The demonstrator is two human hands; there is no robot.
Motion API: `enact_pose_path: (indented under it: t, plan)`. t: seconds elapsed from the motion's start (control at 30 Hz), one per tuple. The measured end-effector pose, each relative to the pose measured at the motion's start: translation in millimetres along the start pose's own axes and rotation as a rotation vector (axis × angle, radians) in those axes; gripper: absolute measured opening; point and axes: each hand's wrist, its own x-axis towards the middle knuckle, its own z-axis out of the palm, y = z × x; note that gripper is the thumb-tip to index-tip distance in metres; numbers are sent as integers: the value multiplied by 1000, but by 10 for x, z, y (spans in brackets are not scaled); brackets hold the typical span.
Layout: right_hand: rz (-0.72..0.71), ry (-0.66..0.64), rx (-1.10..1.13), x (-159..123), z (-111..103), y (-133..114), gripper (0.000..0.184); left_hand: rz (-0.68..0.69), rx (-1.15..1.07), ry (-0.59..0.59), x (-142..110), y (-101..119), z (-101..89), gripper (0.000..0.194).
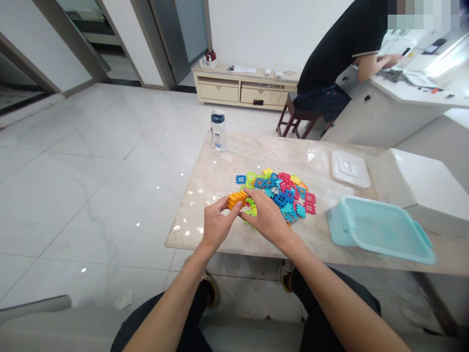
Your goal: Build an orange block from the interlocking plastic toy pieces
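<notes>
A small stack of orange interlocking plastic tiles [237,199] is held above the table between my two hands. My left hand [217,222] grips its left side with thumb and fingers. From the right, my right hand [266,215] closes on the same stack, its fingertips at the upper right edge. Just beyond and to the right lies a loose pile of notched tiles [281,196] in blue, red, green, yellow and teal. Part of that pile is hidden behind my right hand. One white tile [219,195] lies apart, left of the stack.
A teal plastic bin [339,227] stands at the right, with a clear lid [351,168] behind it. A water bottle [219,133] is at the table's far left corner. Another person [337,54] sits on a stool [296,111] at a white counter [410,90].
</notes>
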Motion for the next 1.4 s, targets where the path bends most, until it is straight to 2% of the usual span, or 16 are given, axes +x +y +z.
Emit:
enact_pose_path:
  t: [0.2, 0.57, 0.77, 0.9, 1.03, 1.1, 1.2, 1.4]
  plan:
    - [16, -4, 14, -13, -26, -87, 78, -71, -138, -4, -13, 70, 9, 35]
    - [-12, 32, -6, -6, -43, -117, 61, -146, -301, -52, -2, 104, 49, 37]
    - [8, 27, 17, -8, -50, -99, 57, -166, -309, -83, 10, 98, 44, 46]
    - [52, 24, 88, -20, -111, -59, 46, -121, -220, -55, 5, 87, 26, 44]
    - [236, 123, 269, -26, -158, -103, 31, 6, 56, -14, -18, 90, -15, 31]
    - [309, 119, 367, -14, -150, -180, 37, 43, 138, 17, -36, 83, -24, 30]
    - [338, 105, 410, 19, -107, -313, 43, 73, 181, 34, -58, 47, -21, 33]
    - [386, 150, 394, 70, -38, -421, 38, 118, 232, 22, -81, -29, -26, 35]
